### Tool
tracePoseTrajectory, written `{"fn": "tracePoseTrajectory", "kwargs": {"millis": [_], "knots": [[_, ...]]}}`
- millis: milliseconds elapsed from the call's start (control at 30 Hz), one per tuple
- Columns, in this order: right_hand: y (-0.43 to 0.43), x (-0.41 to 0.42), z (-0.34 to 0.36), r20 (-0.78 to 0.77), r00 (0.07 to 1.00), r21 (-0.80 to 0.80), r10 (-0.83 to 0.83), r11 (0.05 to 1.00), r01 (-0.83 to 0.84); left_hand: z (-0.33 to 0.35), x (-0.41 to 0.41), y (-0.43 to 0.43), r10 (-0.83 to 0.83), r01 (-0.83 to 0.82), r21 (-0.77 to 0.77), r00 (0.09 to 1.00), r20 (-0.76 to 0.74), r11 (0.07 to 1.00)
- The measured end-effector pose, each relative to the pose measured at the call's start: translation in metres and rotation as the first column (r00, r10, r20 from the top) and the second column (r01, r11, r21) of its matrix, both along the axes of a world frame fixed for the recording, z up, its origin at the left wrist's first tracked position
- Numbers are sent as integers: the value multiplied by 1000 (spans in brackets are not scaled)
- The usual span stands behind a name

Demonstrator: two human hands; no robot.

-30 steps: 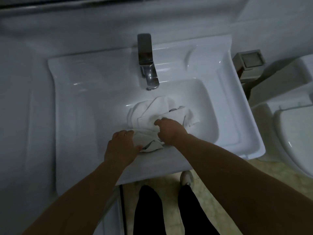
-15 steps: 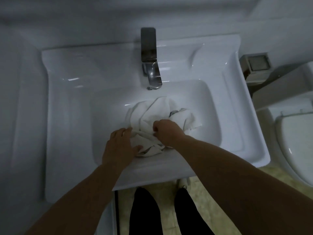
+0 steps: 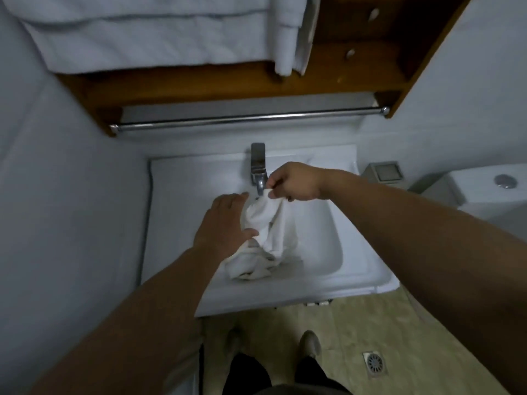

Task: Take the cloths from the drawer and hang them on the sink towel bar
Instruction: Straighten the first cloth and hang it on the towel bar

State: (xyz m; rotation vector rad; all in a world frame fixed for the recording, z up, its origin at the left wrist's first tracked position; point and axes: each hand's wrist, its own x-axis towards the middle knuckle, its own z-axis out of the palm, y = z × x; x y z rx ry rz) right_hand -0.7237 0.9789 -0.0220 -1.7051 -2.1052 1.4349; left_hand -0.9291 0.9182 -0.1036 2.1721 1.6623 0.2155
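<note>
Pinching cloth (image 3: 268, 223) above sink (image 3: 368, 252) is right hand (image 3: 296, 182); straight-fingered left hand (image 3: 222, 226) touches it.

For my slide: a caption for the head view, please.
Right hand pinches a white cloth over the sink; left hand touches it; towel bar above.
</note>
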Motion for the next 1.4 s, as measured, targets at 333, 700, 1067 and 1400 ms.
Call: {"fn": "tracePoseTrajectory", "kwargs": {"millis": [333,700,1067,1400], "knots": [[-1,2,114,-54,996,175,-75,981,84,119,19,19,-208,205,554,976,-59,807],[-15,-11,144,30,985,743,-171,663,93,190,24,31,53,-105,348,986,158,932],[-36,-36,135,-269,957,664,-112,697,269,251,35,41,281,-356,89,847,451,930],[-33,-30,153,-290,935,714,-204,604,353,284,30,33,280,-373,76,801,529,925]]}}
